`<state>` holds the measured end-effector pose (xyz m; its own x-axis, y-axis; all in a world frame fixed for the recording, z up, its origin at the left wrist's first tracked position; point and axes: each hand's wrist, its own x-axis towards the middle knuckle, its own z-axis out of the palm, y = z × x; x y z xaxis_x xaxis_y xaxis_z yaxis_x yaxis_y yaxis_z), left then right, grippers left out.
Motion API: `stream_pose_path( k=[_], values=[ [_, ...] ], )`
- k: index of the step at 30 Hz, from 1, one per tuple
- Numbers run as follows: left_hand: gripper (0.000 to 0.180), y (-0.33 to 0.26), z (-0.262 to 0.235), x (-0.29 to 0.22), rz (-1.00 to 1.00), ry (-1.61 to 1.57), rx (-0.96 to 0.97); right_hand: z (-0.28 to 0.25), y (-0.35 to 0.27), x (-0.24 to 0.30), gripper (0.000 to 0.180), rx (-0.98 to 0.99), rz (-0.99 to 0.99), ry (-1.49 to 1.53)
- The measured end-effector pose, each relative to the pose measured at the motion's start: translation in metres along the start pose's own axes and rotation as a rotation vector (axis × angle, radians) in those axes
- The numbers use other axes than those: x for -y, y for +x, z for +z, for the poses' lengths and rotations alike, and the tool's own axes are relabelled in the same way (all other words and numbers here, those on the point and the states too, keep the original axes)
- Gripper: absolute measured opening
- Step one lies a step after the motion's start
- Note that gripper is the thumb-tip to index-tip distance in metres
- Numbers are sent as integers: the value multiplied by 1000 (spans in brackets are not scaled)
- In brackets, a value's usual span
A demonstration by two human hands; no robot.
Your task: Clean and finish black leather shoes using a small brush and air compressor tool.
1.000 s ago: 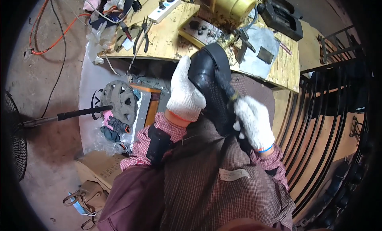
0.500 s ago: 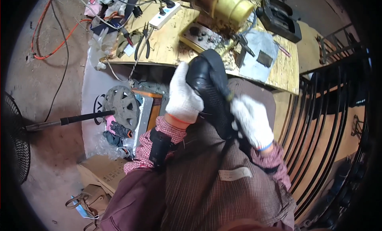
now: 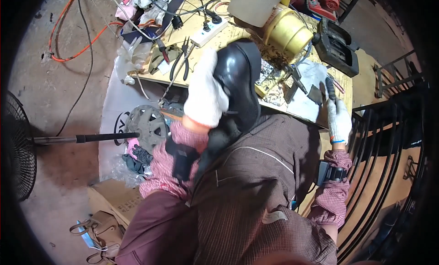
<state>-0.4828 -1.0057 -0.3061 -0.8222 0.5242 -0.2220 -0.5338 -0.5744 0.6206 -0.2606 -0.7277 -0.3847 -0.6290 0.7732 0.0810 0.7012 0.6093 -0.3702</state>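
Note:
A glossy black leather boot (image 3: 234,75) is held over my lap with its toe toward the table. My left hand (image 3: 205,93), in a white knit glove, grips the boot along its left side, and the boot hides some of the fingers. My right hand (image 3: 339,121), gloved in white too, reaches to the table's right front edge, away from the boot. A dark, slim thing (image 3: 330,87) shows at its fingertips; its kind is unclear. Close by are a small dark patch (image 3: 315,95) on a pale cloth (image 3: 304,107) and a pinkish-red, pen-like stick (image 3: 339,86).
On the wooden table (image 3: 183,80) are pliers (image 3: 180,60), a white power strip (image 3: 209,31), a yellow cylindrical part (image 3: 290,34) and a black plastic case (image 3: 337,52). A fan (image 3: 20,146) stands left. Black metal bars (image 3: 366,173) run along the right.
My right hand has left the boot and moved right to the table edge. The boot, still in my left hand, has turned to show its smooth, shiny side. The view has shifted.

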Motion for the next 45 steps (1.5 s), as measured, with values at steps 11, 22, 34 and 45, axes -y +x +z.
stream_pose_path(
  k=[11, 22, 34, 45],
  values=[
    [22, -45, -17, 5, 304, 983, 248, 81, -4, 81, 37, 133, 51, 833],
    [20, -68, -23, 7, 704, 1454, 588, -44, -67, 97, 28, 474, 170, 1269],
    [20, -91, -27, 22, 928, 1761, 935, -89, -134, 99, 31, 363, -337, 825],
    [24, -100, 8, 21, 546, 1125, 519, -104, -138, 92, 32, 290, -541, 642]
  ],
)
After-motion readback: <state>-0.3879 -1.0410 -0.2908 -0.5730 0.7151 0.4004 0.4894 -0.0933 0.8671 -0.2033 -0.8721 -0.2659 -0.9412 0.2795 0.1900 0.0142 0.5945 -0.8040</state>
